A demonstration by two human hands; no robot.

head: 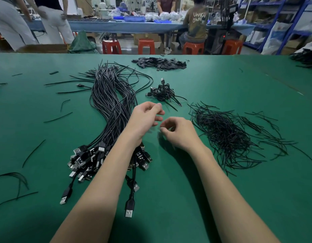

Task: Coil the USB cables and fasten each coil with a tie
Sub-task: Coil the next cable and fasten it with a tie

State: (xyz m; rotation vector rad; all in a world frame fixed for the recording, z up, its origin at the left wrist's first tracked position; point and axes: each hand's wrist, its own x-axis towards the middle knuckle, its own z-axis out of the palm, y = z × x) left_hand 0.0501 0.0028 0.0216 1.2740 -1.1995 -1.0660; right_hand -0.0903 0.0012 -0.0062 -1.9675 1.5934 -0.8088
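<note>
A long bundle of straight black USB cables [109, 102] lies on the green table [221, 81], its plugs [88, 160] fanned out toward me. A small heap of coiled, tied cables [163, 92] sits beyond my hands. To the right lies a loose pile of thin black ties [227, 135]. My left hand [145, 117] hovers over the bundle's right edge with fingers loosely curled and nothing visible in them. My right hand [179, 133] is just right of it above the table, thumb and forefinger close together, holding nothing I can see.
A heap of small flat black pieces [158, 64] lies near the far edge. Stray ties [33, 152] are scattered on the left. Another dark pile [306, 58] sits at the far right. Beyond the table are red stools [146, 46] and several people at another bench.
</note>
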